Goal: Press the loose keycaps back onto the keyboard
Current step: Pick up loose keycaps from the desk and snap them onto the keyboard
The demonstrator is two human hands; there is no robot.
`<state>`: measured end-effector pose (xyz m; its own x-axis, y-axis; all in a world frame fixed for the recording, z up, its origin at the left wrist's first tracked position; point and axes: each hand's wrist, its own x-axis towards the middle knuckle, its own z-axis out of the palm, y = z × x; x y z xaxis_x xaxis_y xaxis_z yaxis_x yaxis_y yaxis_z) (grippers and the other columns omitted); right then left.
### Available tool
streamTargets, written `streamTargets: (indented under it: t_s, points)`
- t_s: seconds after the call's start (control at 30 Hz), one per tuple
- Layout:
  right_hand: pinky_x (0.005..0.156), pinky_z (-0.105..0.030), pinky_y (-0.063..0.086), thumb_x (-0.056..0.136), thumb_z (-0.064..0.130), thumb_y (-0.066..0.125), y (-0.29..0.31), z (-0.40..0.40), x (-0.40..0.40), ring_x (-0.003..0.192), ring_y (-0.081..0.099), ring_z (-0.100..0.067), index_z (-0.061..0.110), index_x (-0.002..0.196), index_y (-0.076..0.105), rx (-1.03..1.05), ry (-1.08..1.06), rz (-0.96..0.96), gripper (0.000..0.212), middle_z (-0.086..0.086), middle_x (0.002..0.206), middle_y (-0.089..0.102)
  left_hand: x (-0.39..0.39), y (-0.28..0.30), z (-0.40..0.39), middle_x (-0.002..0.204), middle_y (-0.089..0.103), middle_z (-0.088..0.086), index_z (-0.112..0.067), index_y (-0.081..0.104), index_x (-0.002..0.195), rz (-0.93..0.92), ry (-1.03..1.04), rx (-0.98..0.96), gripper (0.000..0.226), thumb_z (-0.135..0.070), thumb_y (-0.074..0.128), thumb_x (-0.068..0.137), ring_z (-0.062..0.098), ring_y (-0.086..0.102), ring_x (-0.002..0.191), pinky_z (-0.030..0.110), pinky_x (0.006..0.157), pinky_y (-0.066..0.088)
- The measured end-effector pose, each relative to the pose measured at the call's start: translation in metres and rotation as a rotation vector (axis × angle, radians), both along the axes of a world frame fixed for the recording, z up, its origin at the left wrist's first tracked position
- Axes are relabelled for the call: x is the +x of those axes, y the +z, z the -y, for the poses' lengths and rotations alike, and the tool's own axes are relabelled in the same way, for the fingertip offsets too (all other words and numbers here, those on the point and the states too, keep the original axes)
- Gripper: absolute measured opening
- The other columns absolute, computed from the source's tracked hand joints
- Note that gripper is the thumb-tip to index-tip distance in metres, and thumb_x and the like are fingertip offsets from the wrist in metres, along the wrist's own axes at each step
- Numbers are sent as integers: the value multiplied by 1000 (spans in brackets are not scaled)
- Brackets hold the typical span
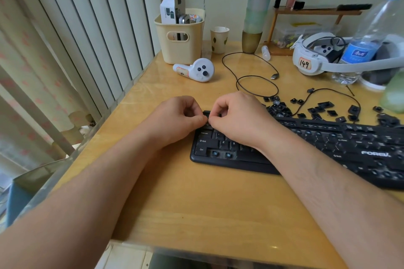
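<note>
- Keyboard (306,148): black plastic, flat, lying on the bench (196,203) at right of centre; white "FOREV" lettering on its lower right area. Legible key legends at the left end: "Shift", "Ctrl", "Z", "X", and a blurred one that looks like Caps Lock. Several sockets stand bare, showing blue stems, two of them beside Ctrl.
- Loose keycaps (328,109): small black square caps, scattered in a heap on the bench just behind the keyboard's rear edge, many upside down.
- Left hand (175,120): fingers curled, thumb tip pressed at the keyboard's top left corner; whether it holds a cap cannot be told.
- Right hand (236,118): fingers curled, fingertips meeting the left thumb at the same corner, wrist over the keys; what it pinches is hidden.
- Bench: pale yellow wood, glossy surface.
- Headset (317,57): white, with an orange tag handwritten "149".
- Controller (196,70): white, rounded, dark buttons.
- Water bottle (367,35): clear plastic, blue cap, blue label, writing unreadable.
- Basket (179,37): cream plastic, slotted handle, holding white cartons.
- Paper cup (219,39): leaf print.
- Cable (251,72): thin, black, looped, USB plug at its end.
</note>
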<state>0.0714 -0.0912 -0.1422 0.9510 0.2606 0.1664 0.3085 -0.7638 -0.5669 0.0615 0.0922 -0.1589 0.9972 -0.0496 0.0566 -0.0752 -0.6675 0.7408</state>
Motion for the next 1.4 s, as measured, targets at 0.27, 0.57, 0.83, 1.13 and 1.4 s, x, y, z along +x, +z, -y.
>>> streamTargets:
  t_s: [0.27, 0.57, 0.83, 1.13, 1.4]
  points:
    - [77, -38, 56, 82, 43, 82, 2, 7, 0, 74, 58, -3, 35, 75, 74, 55, 40, -29, 13, 16, 72, 62, 1, 5, -8, 80, 74, -3, -22, 73, 83, -113, -55, -89, 17, -36, 82, 87, 8, 63, 75, 31, 76, 50]
    - [91, -50, 52, 82, 46, 82, 4, 4, -2, 84, 59, -7, 34, 75, 72, -30, 4, -24, 17, 17, 77, 62, 1, 5, -4, 64, 64, -14, -19, 71, 80, -122, -46, -100, 18, -31, 82, 88, -1, 52, 59, 25, 64, 41]
    - [91, -48, 52, 86, 44, 79, 2, 6, -2, 81, 59, -7, 32, 75, 70, -54, -5, -31, 18, 16, 74, 63, -1, 6, 1, 70, 64, -7, -21, 66, 74, -163, 43, -132, 20, -30, 80, 87, 12, 55, 70, 29, 66, 40]
    - [60, -27, 42, 86, 34, 80, 7, 24, 3, 63, 56, -9, 27, 74, 70, 133, -36, -25, 16, 10, 66, 62, -2, 3, 6, 69, 57, -8, -19, 62, 86, -60, 33, -70, 27, -33, 85, 83, -1, 47, 54, 16, 54, 39]
    - [77, -37, 54, 89, 25, 77, 33, 82, 24, 81, 61, -13, 28, 82, 72, 336, -205, 27, 9, 7, 84, 67, 1, 6, 1, 74, 60, -4, -21, 65, 88, -117, -31, -171, 26, -27, 88, 81, 10, 53, 69, 30, 72, 43]
